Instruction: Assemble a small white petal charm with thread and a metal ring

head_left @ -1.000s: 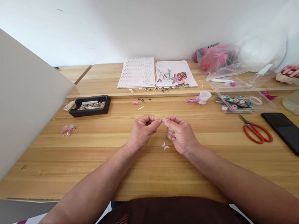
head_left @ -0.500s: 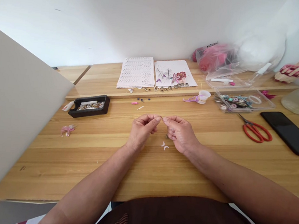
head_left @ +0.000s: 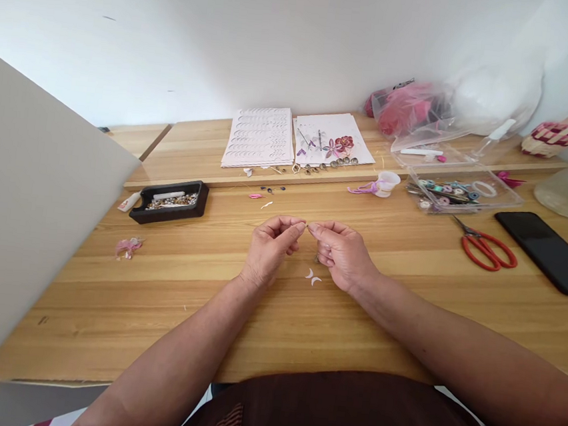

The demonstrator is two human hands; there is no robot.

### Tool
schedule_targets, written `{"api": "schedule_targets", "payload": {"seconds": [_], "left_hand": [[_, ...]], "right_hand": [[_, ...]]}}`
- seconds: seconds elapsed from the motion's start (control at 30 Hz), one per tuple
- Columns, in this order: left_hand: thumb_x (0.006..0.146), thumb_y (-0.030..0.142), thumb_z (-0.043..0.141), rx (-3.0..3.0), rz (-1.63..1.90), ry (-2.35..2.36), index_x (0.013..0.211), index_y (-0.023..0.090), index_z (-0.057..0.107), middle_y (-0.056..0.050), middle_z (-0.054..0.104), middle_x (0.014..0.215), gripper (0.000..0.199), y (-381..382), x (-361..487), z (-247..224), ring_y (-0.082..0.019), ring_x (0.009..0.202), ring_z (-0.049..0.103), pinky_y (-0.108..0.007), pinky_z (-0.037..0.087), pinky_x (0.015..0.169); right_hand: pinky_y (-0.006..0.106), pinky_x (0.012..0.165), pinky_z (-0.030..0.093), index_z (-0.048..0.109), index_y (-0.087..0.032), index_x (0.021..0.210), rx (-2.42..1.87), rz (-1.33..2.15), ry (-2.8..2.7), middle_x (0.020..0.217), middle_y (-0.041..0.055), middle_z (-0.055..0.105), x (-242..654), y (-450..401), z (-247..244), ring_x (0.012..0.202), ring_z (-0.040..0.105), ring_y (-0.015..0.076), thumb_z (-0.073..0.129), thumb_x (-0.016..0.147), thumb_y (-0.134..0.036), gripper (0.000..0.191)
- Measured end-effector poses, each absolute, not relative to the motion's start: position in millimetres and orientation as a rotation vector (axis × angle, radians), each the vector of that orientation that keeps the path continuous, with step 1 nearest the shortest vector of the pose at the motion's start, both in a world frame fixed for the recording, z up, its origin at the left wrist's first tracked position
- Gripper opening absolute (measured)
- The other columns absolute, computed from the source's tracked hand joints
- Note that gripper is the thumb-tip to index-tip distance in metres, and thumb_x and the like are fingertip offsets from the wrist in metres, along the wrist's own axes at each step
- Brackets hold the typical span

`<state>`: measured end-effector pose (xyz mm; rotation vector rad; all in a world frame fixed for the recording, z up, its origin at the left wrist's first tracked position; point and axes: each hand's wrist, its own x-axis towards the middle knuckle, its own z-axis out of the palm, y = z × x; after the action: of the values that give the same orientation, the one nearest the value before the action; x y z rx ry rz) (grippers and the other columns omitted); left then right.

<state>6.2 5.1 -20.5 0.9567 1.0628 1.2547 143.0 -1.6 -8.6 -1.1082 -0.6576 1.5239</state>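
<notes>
Pinching tiny obj. (head_left: 307, 226) — both hands (head_left: 271, 244)

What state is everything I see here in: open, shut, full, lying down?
Left hand: thumb and finger pinched
Right hand: likewise; any item too small to identify
Scissors: lying flat, blades seemingly closed
Phone: flat, screen dark
Black tray: open-topped, holding beads
Clear box: open, holding small supplies
Basket: upright

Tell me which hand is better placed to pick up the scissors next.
Probably the right hand: the scissors lie off to its right. The left hand is farther away and would likely have to reach past the right one.
</notes>
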Motion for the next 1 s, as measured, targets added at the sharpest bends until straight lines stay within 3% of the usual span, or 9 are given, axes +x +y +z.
{"api": "schedule_targets", "payload": {"seconds": [0.27, 0.63, 1.0], "left_hand": [[0.069, 0.036, 0.083, 1.05, 1.261, 1.126, 0.072, 0.014, 0.071, 0.001, 0.061, 0.061, 0.025, 4, 8, -19, -0.006, 0.051, 0.046, -0.021, 0.036, 0.051], [0.071, 0.038, 0.081, 1.061, 1.24, 1.116, 0.072, 0.014, 0.069, 0.002, 0.058, 0.059, 0.027, 5, 7, -20, -0.006, 0.052, 0.045, -0.022, 0.035, 0.053], [0.073, 0.038, 0.081, 0.987, 1.336, 1.059, 0.075, 0.015, 0.067, 0.004, 0.056, 0.06, 0.027, 10, 2, -19, -0.006, 0.053, 0.044, -0.022, 0.036, 0.055]], "right_hand": [[0.019, 0.037, 0.017, 0.06, -0.017, 0.066, -1.103, 1.53, -0.657, 0.043, -0.0102, 0.04, 144, -1, -10, 0.04, 0.027, 0.0029, 0.089, 0.051, -0.034, 0.036], [0.02, 0.038, 0.018, 0.06, -0.018, 0.065, -1.085, 1.505, -0.702, 0.043, -0.0097, 0.041, 145, -1, -11, 0.039, 0.027, 0.0034, 0.09, 0.054, -0.036, 0.037], [0.02, 0.042, 0.037, 0.066, -0.016, 0.08, -1.05, 1.59, -0.874, 0.064, -0.0024, 0.064, 146, 1, -19, 0.046, 0.046, 0.0059, 0.084, 0.065, -0.042, 0.035]]}}
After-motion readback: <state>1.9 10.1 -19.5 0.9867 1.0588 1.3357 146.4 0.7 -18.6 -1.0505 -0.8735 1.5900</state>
